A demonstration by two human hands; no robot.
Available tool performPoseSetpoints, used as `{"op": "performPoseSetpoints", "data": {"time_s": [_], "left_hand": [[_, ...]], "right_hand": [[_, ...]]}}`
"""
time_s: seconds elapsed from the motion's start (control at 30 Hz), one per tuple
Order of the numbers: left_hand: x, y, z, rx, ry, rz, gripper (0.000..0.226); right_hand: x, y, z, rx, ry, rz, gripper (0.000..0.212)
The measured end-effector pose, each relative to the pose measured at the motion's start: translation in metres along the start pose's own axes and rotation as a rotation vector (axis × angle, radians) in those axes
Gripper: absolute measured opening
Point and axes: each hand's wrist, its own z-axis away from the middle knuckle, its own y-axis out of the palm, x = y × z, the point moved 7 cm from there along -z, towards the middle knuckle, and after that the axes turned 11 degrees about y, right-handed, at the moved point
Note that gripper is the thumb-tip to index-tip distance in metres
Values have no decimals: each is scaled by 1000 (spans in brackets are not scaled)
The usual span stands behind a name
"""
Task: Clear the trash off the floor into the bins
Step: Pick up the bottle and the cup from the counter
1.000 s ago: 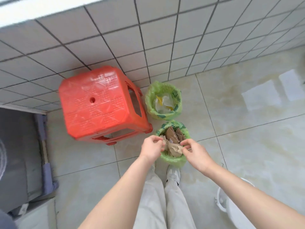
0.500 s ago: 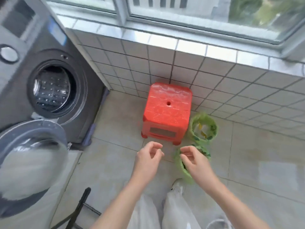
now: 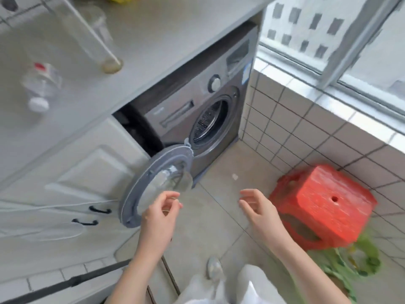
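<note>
A: Green liner of bin now at lower right edge, blurred; 1 s ago both hands were at its rim over brown paper. View has swung left to washer w/ door hanging open.

B: Hands?

A: Left hand and right hand both empty, fingers loosely curled, held apart above the floor. Looks like the drop is done, she's scanning for more.

B: Any trash left?

A: One small pale scrap on the floor near washer, too blurred to ID. Glossy beige tiles, grey grout.

B: Rest?

A: Red plastic stool, lattice top w/ centre hole, just beside bin. Clear plastic bottle lying on grey bench.
</note>
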Motion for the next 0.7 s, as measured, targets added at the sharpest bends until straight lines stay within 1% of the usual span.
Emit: {"op": "performPoseSetpoints", "data": {"time_s": [0.17, 0.33, 0.43, 0.5, 0.6, 0.7], "left_hand": [[8, -61, -21, -204, -41, 61, 19], [4, -91, -50, -352, -69, 112, 23], [-5, -113, -75, -443, -44, 118, 23], [-9, -130, -89, -498, -26, 90, 19], [-12, -154, -109, -572, 5, 45, 16], [-13, -178, -130, -625, 19, 16, 17]], "right_hand": [[79, 44, -15, 107, -146, 65, 16], [159, 71, -37, 207, -333, 156, 17], [204, 86, -52, 272, -424, 208, 20], [231, 95, -62, 308, -465, 224, 21], [271, 109, -74, 339, -532, 242, 24], [308, 121, -86, 319, -570, 233, 28]]}}
